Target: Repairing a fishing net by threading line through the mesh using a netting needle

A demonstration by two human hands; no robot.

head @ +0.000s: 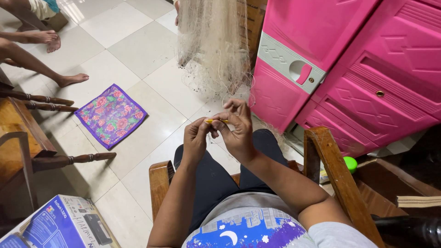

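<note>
Pinching a thin yellow needle between left hand and right hand fingertips; net looks light, limp, snag-prone—best gripped at a strand.

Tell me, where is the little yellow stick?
The thin yellow stick sits mid-picture in the head view, pinched between the left hand and right hand, just below the hanging pale fishing net.

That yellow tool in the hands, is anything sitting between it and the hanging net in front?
Nothing visible does. The yellow tool is pinched between the left hand and right hand, raised over the lap. Between it and the hanging net there is only bare tiled floor; any thread joining them is too fine to see.
</note>
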